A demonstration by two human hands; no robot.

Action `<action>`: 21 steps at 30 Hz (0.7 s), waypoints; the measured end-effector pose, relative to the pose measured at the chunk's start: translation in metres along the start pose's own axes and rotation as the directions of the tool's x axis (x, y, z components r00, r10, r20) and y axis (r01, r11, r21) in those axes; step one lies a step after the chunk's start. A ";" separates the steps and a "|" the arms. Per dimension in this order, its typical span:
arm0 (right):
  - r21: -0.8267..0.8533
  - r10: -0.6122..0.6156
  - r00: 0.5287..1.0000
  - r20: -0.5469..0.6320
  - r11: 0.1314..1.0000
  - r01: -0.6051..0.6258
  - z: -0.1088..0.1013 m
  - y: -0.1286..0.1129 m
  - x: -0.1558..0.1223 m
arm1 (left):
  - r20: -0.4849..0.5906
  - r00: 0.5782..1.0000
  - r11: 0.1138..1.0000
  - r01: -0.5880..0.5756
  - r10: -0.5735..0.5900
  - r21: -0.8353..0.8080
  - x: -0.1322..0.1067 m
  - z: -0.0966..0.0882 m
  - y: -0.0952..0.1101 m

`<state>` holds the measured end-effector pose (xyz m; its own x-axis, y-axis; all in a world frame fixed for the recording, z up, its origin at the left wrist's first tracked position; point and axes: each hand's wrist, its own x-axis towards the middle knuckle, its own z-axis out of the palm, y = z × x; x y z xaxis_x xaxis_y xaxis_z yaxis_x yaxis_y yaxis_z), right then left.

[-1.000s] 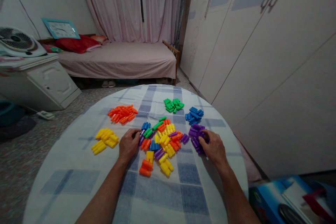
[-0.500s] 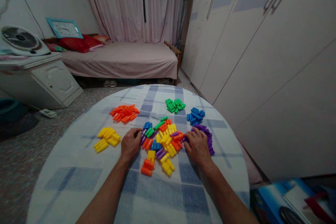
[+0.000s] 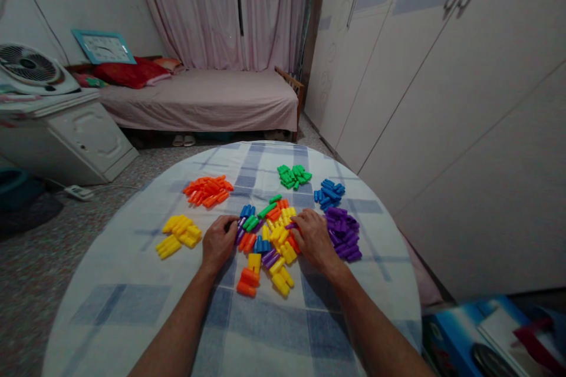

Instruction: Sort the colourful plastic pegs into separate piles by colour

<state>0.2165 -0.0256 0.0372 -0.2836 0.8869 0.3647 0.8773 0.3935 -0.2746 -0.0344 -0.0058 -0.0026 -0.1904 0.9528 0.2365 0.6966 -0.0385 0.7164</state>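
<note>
Both sides of the mixed pile (image 3: 278, 234) covered now, my left hand (image 3: 218, 241) at one, right hand (image 3: 313, 237) by a purple piece (image 3: 290, 226) opposite; whether either's fingers clamp, I can't tell, but light pinching disturbs least.

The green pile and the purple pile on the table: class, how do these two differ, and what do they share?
Colour: the green pile is bright green, the purple pile dark purple.
Size: the purple pile looks bulkier; the green pile covers less cloth.
Place: the purple pile lies beside the right hand, the green pile farther off, nearer the table's far edge.
Both are single-colour heaps on the tablecloth.
</note>
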 end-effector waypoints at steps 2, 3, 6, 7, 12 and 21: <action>-0.014 0.012 1.000 0.015 1.000 -0.012 0.004 -0.002 0.002 | -0.001 1.000 1.000 0.007 -0.007 0.000 0.000 0.000 0.000; -0.025 0.015 1.000 0.017 1.000 -0.014 0.005 -0.002 0.003 | -0.002 1.000 1.000 0.013 -0.013 0.002 0.000 0.000 0.000; -0.064 -0.001 1.000 0.026 0.998 0.003 0.009 -0.001 0.004 | -0.005 1.000 1.000 0.023 -0.022 0.010 0.000 -0.001 0.002; -0.074 -0.009 1.000 0.030 0.997 0.012 0.011 -0.001 0.004 | -0.004 1.000 1.000 0.023 -0.023 0.007 0.000 -0.001 0.002; 0.058 -0.008 1.000 -0.017 0.998 0.009 0.013 -0.007 0.006 | 0.001 1.000 1.000 0.028 -0.028 -0.005 0.001 -0.001 0.004; 0.169 0.218 0.930 -0.295 0.970 -0.174 -0.036 0.037 -0.002 | 0.003 1.000 1.000 0.007 -0.007 0.001 0.000 -0.002 0.003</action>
<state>0.2633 -0.0213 0.0582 0.0416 0.8396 0.5416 0.8353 0.2682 -0.4800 -0.0331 -0.0062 0.0008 -0.1928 0.9541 0.2293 0.6957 -0.0319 0.7176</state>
